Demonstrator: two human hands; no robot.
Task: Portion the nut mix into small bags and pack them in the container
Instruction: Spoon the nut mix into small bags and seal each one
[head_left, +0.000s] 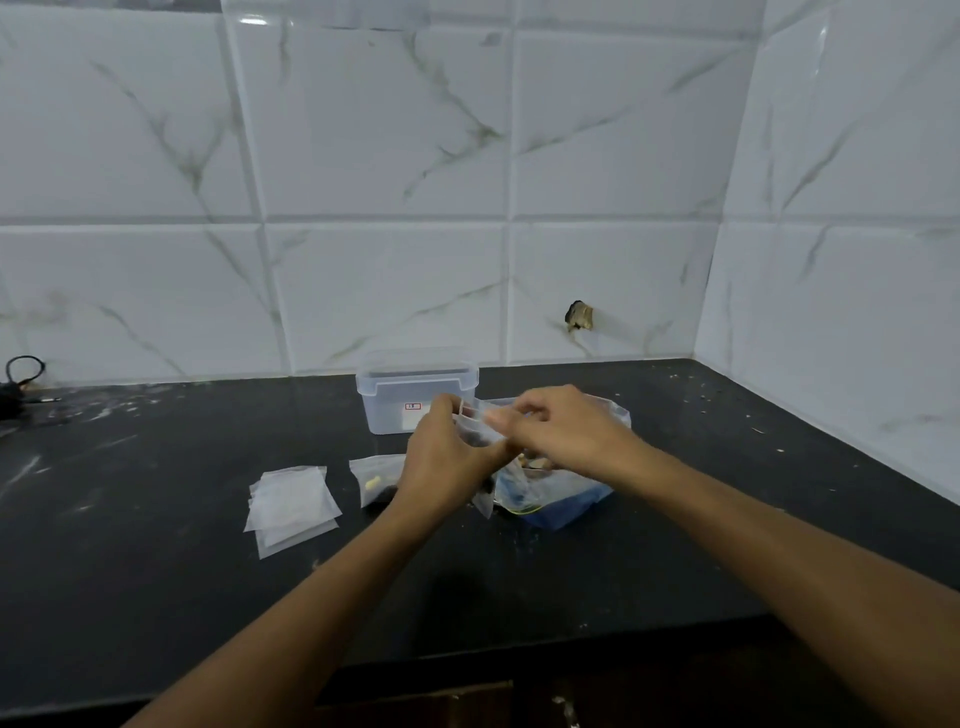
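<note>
Both hands meet over the dark tabletop (156, 519), holding one small bag (475, 423) up between them. The left hand (444, 457) pinches the bag's top edge from the left with fingers narrowed; the right hand (561, 431) pinches the same edge from the right with thumb and forefinger. The bag's mouth runs left to right between the two pinches, and dark contents show low inside it, so I judge this bag to be filled and its seal being pressed shut or pulled open; the blur does not let me tell which.

The nut mix (532, 462) lies in a large clear bag (566, 488) directly under and just behind the right hand. A second filled bag (376, 480) lies flat just left of the left wrist. The stack of empty bags (291, 506) lies further left, well apart from both hands.

The container (415, 397) stands behind the hands, touching none of them, its long side facing the person. I cannot tell for certain whether its lid is on.

The coming move turns on this: the container lies straight ahead and slightly left of the held bag, so the left hand is nearer to it. Once sealed, the bag would travel a short way forward, its long edge already parallel to the container's long side.
</note>
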